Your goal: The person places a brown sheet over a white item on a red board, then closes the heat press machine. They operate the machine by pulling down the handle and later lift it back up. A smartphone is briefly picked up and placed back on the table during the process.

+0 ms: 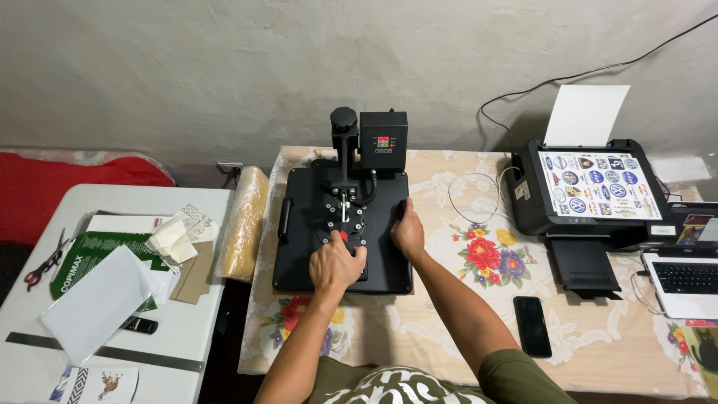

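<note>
1. A black heat press (299,239) sits in the middle of the frame on a table under a floral cloth (449,314), its control box (383,139) standing at the back.
2. The left hand (336,265) is curled around the red-tipped handle (343,236) at the centre of the top plate.
3. The right hand (408,230) rests on the plate's right edge, fingers wrapped over it.
4. Lower right of the press lies a black phone (532,325).
5. At the right edge of the frame stand a printer (583,198) with a sticker sheet on top and a laptop (684,280).
6. On the white table at the left lie scissors (45,263) and papers (97,299).
</note>
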